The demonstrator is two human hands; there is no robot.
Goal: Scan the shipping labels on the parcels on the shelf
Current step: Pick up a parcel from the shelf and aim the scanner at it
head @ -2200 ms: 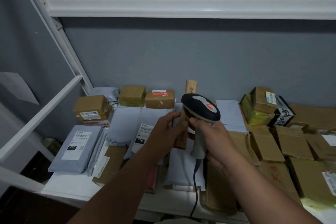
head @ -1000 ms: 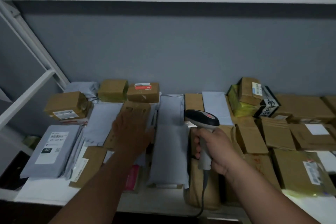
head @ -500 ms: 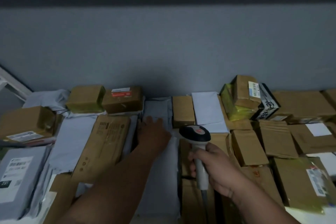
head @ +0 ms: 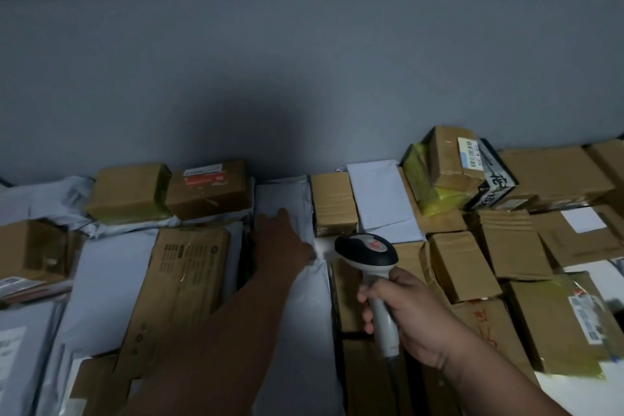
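Grey wall (head: pixel 304 78) backed a shelf crowded with parcels. At 6 o'clock, the left hand (head: pixel 282 246) lay flat, fingers straight, on a grey mailer (head: pixel 297 307). Toward 4 o'clock, the right hand (head: pixel 405 317) kept its grip closed around a barcode scanner (head: pixel 369 255).

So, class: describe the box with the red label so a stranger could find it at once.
Look along the grey wall to the back row, left of centre. The box with the red label sits beside a plain brown box; it alone carries a red strip on top.

Left hand (head: pixel 282 243) reached forward, fingers straight, palm down, forearm extended. Right hand (head: pixel 401 312) curled tight in a fist grip, wrist angled up.
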